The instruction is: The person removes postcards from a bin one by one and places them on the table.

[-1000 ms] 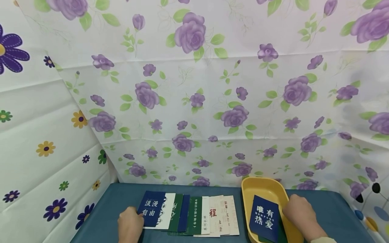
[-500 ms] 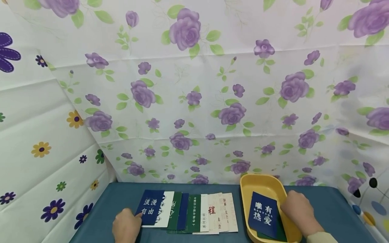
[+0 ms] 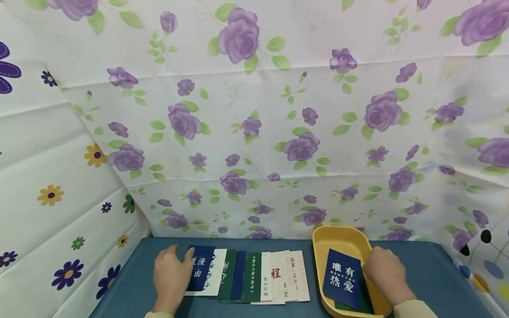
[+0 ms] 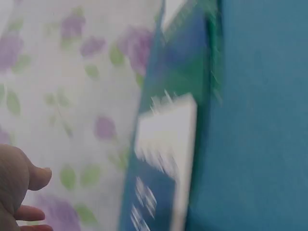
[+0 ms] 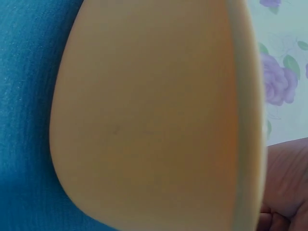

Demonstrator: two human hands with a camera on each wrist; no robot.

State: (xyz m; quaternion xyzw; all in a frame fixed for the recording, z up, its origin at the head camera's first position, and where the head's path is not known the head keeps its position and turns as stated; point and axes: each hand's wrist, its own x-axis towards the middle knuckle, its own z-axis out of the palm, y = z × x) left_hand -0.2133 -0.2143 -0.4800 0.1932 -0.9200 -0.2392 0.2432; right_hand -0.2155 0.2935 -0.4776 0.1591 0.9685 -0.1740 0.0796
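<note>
In the head view, my left hand point(image 3: 172, 274) hovers at the left end of a row of overlapping cards, fingers and thumb spread. It covers part of a blue card point(image 3: 203, 267) with white characters, which overlaps a white card point(image 3: 219, 276). The left wrist view shows the thumb and fingers extended, holding nothing. At the right, my right hand point(image 3: 385, 274) grips the right rim of a yellow plastic tray point(image 3: 343, 238); its curled fingers point(image 5: 276, 222) partly show behind the rim. Inside the tray, a blue card point(image 3: 343, 279) lies tilted over a green one point(image 3: 366, 300).
Farther along the row lie a green card point(image 3: 252, 280), a dark blue card point(image 3: 238, 277) and cream cards point(image 3: 296, 276) with red print. A blue-green cloth point(image 3: 127, 278) covers the table. Flowered sheets point(image 3: 262, 145) hang behind and at the sides.
My left hand has let go of the leftmost blue card's edge, risen and spread its fingers. My right hand stays at the tray's rim. The head view has shifted slightly.
</note>
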